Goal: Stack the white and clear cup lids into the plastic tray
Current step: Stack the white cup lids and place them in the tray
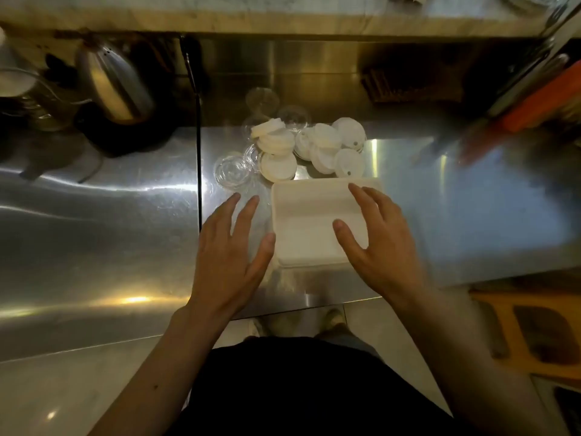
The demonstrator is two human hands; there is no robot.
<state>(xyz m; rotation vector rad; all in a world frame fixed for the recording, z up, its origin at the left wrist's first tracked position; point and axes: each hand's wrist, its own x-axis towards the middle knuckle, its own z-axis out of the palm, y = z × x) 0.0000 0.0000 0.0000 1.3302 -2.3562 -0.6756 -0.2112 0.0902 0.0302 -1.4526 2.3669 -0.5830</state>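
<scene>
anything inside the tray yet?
Where its floor shows, the tray is bare. The right hand covers its right side, so that part can't be checked. The lids lie heaped behind it.

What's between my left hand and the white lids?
A clear lid on the steel counter, ahead of the left hand, beside the white lids; head view.

Steel counter point(94, 234), kettle point(113, 83) rear left, pale tiled floor point(63, 388).

We see a dim, warm-lit scene. Glare streaks the steel table point(103, 215), strongest at left. The far recess lies in shadow. Edges bend and smear; the right side blurs heavily.
</scene>
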